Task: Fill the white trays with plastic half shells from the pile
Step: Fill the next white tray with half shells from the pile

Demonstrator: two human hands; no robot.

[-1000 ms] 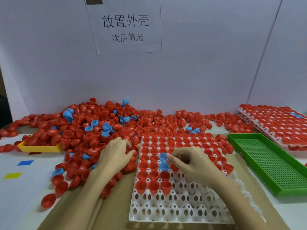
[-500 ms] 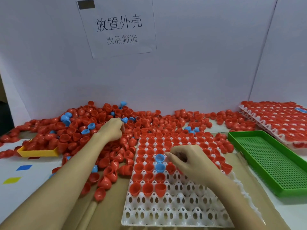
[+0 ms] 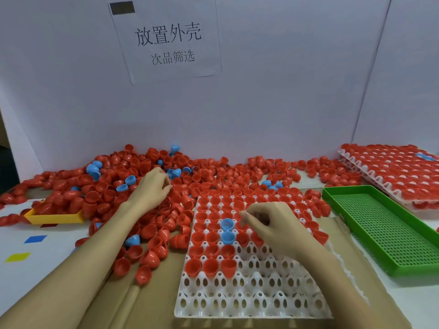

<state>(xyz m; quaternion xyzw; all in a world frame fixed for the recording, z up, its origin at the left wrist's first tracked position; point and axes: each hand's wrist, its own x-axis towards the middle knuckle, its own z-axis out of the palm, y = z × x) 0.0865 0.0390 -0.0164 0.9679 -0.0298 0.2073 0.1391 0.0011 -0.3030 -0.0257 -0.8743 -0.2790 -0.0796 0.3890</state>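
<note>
Your left hand [image 3: 154,186] is out in the pile of red half shells [image 3: 114,191], fingers curled down among them, right beside a few blue half shells [image 3: 174,172]. Can't tell whether that grip actually has one. Your right hand [image 3: 275,224] sits over the white tray [image 3: 249,302], fingertips bunched together just right of two blue shells [image 3: 227,230] seated in the cells. The far rows are filled with red, the near rows bare. The tray rests on brown cardboard [image 3: 147,302] on the bench. Green perforated tray [image 3: 382,226] to the right, full stacked trays [image 3: 392,172] beyond it, yellow tray [image 3: 57,216] half buried at left, a paper sign [image 3: 166,39] on the back wall.
</note>
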